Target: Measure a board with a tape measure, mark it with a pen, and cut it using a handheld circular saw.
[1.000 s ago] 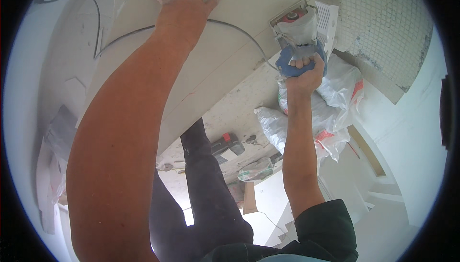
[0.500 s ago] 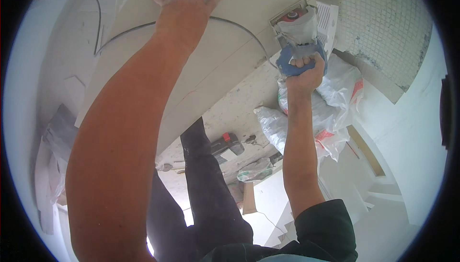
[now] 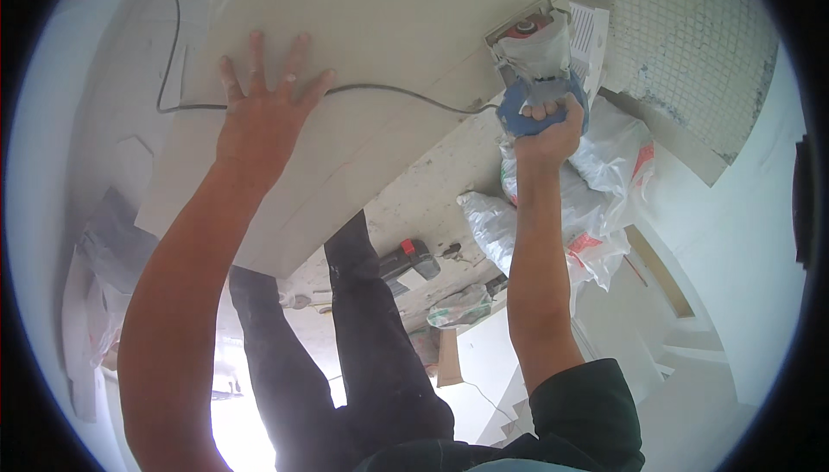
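My right hand [image 3: 554, 131] wraps its fingers round the blue handle of a handheld circular saw [image 3: 535, 47]. The saw sits at the right edge of a large beige tile or board [image 3: 414, 14], and its blade is hidden under the dusty housing. Further left, my left hand [image 3: 265, 118] lies on the same sheet with its fingers spread. A dark power cord [image 3: 406, 95] runs from the saw across the sheet to the left hand, where part of it passes out of sight. Faint lines cross the sheet's surface near its lower edge.
White plastic bags [image 3: 596, 178] lie below the saw, under my right forearm. A mosaic-patterned sheet [image 3: 682, 49] is at the upper right. On the dusty floor near my legs sit a black-and-red tool or case [image 3: 410, 263] and a smaller plastic bag [image 3: 459, 306].
My left hand has slid back toward me and to the left across the sheet. The cord has shifted with it. My right hand and the saw stay in place.
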Demonstrator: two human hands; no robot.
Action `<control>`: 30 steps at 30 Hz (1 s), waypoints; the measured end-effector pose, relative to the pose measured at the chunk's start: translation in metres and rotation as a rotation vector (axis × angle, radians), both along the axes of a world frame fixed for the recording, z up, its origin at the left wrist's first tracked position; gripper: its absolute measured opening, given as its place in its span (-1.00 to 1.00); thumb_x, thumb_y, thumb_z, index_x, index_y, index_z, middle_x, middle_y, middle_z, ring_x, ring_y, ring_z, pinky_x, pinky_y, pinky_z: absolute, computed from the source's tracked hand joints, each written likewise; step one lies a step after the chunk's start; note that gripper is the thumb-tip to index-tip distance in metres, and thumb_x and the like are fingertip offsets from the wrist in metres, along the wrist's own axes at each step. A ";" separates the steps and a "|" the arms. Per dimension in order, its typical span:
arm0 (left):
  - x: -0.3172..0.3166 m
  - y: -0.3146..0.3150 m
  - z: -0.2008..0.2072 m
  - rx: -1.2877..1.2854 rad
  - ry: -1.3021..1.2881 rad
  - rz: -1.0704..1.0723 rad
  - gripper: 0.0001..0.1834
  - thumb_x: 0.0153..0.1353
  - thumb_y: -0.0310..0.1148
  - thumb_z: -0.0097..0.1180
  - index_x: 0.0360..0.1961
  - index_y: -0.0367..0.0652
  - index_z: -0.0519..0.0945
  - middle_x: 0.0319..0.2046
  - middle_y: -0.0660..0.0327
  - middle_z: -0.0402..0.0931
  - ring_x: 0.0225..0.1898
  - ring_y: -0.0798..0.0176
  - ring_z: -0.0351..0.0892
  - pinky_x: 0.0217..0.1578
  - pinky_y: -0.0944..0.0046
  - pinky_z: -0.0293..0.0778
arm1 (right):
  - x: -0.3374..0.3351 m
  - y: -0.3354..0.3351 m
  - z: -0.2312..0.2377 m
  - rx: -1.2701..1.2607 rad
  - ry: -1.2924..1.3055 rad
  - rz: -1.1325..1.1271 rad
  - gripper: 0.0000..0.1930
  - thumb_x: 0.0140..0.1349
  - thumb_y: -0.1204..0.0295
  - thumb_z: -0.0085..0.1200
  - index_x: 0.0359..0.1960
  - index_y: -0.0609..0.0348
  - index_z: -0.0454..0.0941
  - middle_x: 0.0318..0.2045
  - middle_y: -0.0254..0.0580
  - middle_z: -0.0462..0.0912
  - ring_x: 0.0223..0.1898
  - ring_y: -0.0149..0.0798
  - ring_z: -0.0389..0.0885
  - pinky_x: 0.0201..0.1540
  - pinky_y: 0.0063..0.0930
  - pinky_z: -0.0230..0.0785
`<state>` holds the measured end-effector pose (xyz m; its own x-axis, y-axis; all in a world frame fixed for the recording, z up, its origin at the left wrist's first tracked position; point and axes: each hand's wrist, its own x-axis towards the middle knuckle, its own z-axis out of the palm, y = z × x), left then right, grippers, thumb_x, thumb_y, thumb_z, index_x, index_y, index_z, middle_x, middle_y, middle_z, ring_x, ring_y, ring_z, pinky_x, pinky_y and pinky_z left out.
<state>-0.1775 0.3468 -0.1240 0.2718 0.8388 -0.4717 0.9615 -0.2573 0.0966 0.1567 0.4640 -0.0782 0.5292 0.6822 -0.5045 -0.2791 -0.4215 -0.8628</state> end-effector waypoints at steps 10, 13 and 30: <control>0.000 0.000 -0.004 0.013 -0.047 0.036 -0.25 0.23 -0.45 0.03 0.42 0.40 0.21 0.52 0.17 -0.21 0.44 -0.46 -0.19 0.23 -0.58 0.05 | -0.001 -0.003 -0.003 0.010 -0.006 0.000 -0.81 0.28 0.32 0.00 -0.44 0.05 0.32 -0.56 -0.39 0.29 -0.57 -0.38 0.25 -0.46 -0.39 0.21; 0.003 0.001 -0.004 0.015 -0.046 0.031 -0.25 0.23 -0.44 0.04 0.42 0.40 0.20 0.53 0.17 -0.22 0.44 -0.47 -0.18 0.23 -0.58 0.05 | -0.001 -0.004 -0.001 0.014 0.000 0.002 -0.81 0.28 0.31 0.00 -0.44 0.05 0.32 -0.56 -0.40 0.30 -0.57 -0.38 0.25 -0.46 -0.39 0.21; 0.003 0.001 -0.004 0.037 -0.019 0.021 -0.28 0.24 -0.40 0.05 0.41 0.40 0.23 0.52 0.17 -0.19 0.43 -0.45 -0.13 0.24 -0.56 0.07 | -0.005 -0.011 -0.003 0.002 -0.016 -0.017 -0.80 0.28 0.29 0.01 -0.42 0.06 0.31 -0.58 -0.40 0.28 -0.59 -0.37 0.25 -0.46 -0.36 0.24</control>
